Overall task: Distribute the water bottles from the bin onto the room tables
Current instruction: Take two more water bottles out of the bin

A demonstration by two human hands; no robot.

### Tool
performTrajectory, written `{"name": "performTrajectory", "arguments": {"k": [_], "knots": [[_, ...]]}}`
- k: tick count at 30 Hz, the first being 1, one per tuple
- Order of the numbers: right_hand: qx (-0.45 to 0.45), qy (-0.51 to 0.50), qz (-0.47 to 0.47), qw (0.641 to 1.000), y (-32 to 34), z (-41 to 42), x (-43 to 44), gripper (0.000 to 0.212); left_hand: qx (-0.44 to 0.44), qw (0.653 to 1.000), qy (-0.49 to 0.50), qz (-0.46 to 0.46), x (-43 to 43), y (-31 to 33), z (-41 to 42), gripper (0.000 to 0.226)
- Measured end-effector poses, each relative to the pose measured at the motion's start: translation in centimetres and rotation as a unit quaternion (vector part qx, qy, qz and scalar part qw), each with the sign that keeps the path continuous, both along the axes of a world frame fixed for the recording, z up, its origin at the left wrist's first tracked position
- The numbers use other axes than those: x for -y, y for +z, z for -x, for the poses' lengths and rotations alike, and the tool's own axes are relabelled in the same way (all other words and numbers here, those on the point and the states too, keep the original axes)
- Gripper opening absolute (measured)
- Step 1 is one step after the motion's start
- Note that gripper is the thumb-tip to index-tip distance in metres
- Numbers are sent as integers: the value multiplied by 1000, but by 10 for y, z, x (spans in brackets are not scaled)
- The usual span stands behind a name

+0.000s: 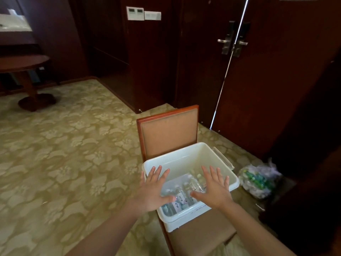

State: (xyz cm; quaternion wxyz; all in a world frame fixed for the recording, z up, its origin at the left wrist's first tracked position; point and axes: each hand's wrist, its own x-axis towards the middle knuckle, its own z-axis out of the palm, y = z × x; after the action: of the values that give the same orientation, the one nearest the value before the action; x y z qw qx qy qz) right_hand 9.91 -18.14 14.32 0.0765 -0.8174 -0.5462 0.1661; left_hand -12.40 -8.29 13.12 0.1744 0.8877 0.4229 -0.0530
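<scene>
A white plastic bin [186, 156] sits on the seat of a wooden chair [168, 128] with a tan padded back. Several clear water bottles [181, 196] with white labels lie in the bin's near half. My left hand [153, 189] hovers above the bin's left rim, palm down, fingers spread and straight. My right hand [215, 189] hovers over the bin's right side in the same pose. Neither hand holds anything, and both partly hide the bottles beneath them.
A round dark wooden table [22, 61] on a pedestal stands at the far left on the patterned carpet. A clear plastic bag with green-capped bottles [258, 180] lies on the floor right of the chair. Dark wooden doors with handles [232, 41] stand behind.
</scene>
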Motion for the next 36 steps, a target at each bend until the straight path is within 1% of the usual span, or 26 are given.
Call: {"name": "performTrajectory", "arguments": {"k": [2,5,8,11,14,16,19,21,23,27,30,33,36], "knots": [[4,-3,15,1000,-6,-11,-8,108,-9,1000,-10,4,-8,-6,-12,109],[-2,2,39,999,-17,-31,-27,107,-13,1000,-11,10,-23,-21,-30,101],[-14,20,61,998,-33,-54,-52,108,-28,999,-5,20,-39,-40,-51,105],[-19,48,88,995,-52,-81,-80,106,-21,998,23,51,-54,-58,-74,99],[-36,77,129,988,-74,-109,-111,107,-29,994,59,92,-70,-78,-97,98],[-42,99,159,982,-93,-127,-131,107,-46,989,84,110,-81,-96,-111,104],[-55,123,207,969,-124,-151,-156,108,-60,981,116,146,-90,-122,-128,127],[-63,137,230,962,-144,-163,-169,109,-76,973,133,174,-94,-138,-137,131],[-76,143,253,954,-165,-172,-181,108,-87,966,141,200,-99,-155,-146,127],[-109,146,276,944,-210,-187,-198,107,-123,949,167,238,-111,-193,-161,102],[-128,148,292,936,-238,-192,-210,102,-152,943,167,246,-119,-222,-171,100],[-142,156,299,931,-266,-192,-217,96,-137,934,191,270,-125,-254,-176,99],[-177,126,310,926,-287,-189,-220,95,-146,929,206,270,-130,-280,-178,98]]}}
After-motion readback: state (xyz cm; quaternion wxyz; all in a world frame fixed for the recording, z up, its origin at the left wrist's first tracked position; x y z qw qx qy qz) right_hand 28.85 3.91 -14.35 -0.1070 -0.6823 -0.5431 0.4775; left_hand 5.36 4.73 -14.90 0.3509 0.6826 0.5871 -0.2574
